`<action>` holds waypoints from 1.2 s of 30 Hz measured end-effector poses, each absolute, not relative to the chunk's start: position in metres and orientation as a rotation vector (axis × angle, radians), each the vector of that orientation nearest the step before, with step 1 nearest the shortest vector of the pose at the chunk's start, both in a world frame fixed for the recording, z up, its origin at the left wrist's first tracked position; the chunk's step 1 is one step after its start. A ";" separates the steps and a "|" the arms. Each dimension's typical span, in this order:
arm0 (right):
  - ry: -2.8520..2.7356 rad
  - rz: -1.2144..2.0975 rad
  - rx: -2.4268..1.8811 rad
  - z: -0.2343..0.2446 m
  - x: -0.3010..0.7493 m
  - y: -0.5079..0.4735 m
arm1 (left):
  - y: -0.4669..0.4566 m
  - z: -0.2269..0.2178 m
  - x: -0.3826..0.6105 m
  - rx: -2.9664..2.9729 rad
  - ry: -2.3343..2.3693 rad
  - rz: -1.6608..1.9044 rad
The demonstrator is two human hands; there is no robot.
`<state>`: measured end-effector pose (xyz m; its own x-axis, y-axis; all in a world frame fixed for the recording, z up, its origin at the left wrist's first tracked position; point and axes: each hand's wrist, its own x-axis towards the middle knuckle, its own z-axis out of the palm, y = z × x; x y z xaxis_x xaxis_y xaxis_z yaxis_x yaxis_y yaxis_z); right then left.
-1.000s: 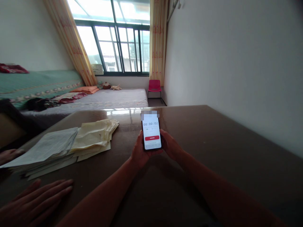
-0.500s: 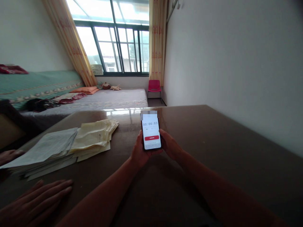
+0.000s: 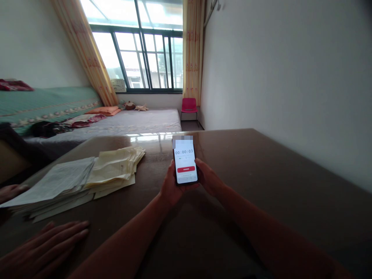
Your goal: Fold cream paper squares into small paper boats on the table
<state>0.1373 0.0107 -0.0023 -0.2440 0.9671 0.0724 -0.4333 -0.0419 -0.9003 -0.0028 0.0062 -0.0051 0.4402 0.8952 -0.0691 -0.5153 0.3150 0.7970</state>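
Observation:
A smartphone [image 3: 186, 161] with a lit screen is held upright-facing me over the table, between my two hands. Its screen reads 00:00:03 above a red button, and its top strip is blurred out. My left hand [image 3: 171, 186] wraps the phone's left edge and lower back, thumb along the side. On the opposite edge, my right hand [image 3: 209, 178] grips with its thumb at the side; its other fingers are mostly hidden behind the phone. To the left lie a stack of white printed sheets [image 3: 61, 180] and some cream paper envelopes [image 3: 112, 166], partly overlapping.
Another person's hand [image 3: 52, 244] rests flat on the brown glossy table [image 3: 261, 174] at lower left, and that person's second hand [image 3: 13, 192] is beside the papers. Beyond the table are a bed [image 3: 151, 120], a pink chair [image 3: 189, 105] and a window. A white wall borders the right.

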 end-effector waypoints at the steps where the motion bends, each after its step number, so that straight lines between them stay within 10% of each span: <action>1: -1.049 1.558 -0.724 -0.002 0.137 0.011 | 0.006 -0.005 -0.003 0.784 0.572 1.000; 36: -1.069 1.551 -0.708 -0.003 0.137 0.012 | 0.008 -0.006 0.000 0.629 0.511 1.062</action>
